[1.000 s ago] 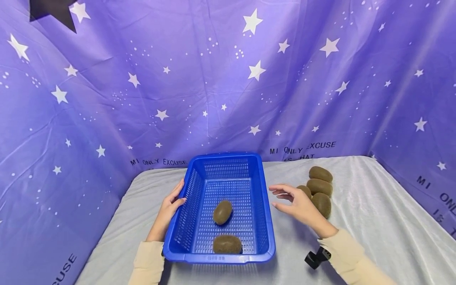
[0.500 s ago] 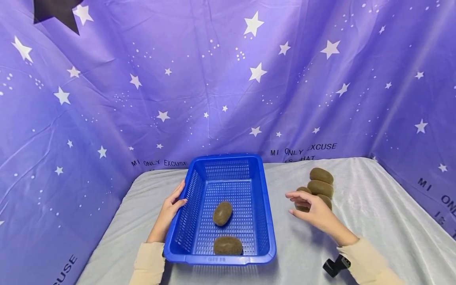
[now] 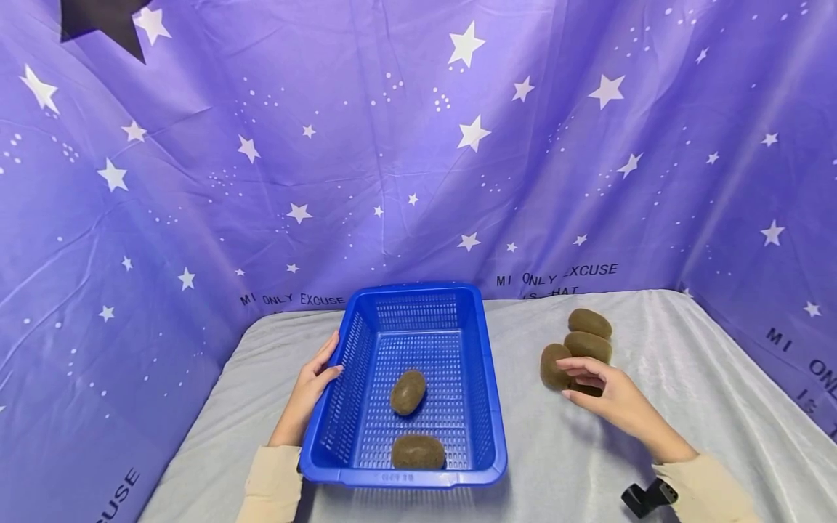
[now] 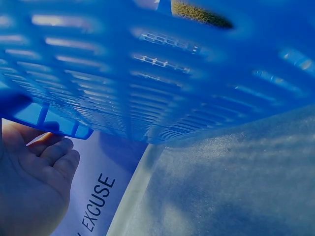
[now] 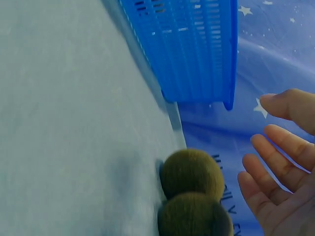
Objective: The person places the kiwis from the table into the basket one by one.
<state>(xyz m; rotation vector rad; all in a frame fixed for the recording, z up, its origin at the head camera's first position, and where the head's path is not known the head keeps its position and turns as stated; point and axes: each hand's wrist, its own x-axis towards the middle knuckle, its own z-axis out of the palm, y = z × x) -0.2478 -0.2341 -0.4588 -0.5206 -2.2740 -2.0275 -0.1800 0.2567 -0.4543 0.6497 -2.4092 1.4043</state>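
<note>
A: Hands?
B: Left hand [image 3: 310, 385] hooked on its side of a blue, rectangular, perforated plastic basket [image 3: 493, 407], thumb at the rim. Right hand [image 3: 608, 396] spread, thumb and fingers apart, nothing pinched.
A: What changed?
B: Right hand. A second ago it was beside the basket's opposite rim; now it's over the loose fruit. Left hand and basket look unmoved.
A: Fruit where?
B: One fuzzy, brown, oval kiwi [image 3: 553, 368] right by the right fingertips; a same-type partly hidden kiwi [image 3: 584, 389] under that hand. Upper pair, middle kiwi [image 3: 591, 345] and far kiwi [image 3: 590, 323], just beyond it.
A: Contact?
B: Can't tell. Head view overlaps; right wrist view shows fingers clear of the two it catches.
A: Basket count?
B: Still two, between the hands: tilted kiwi [image 3: 408, 392], near-wall kiwi [image 3: 418, 452].
A: Meaning?
B: My read: between fruits. Two in, four out, right hand free, basket steadied. All on pale grey cloth [image 3: 686, 378].
</note>
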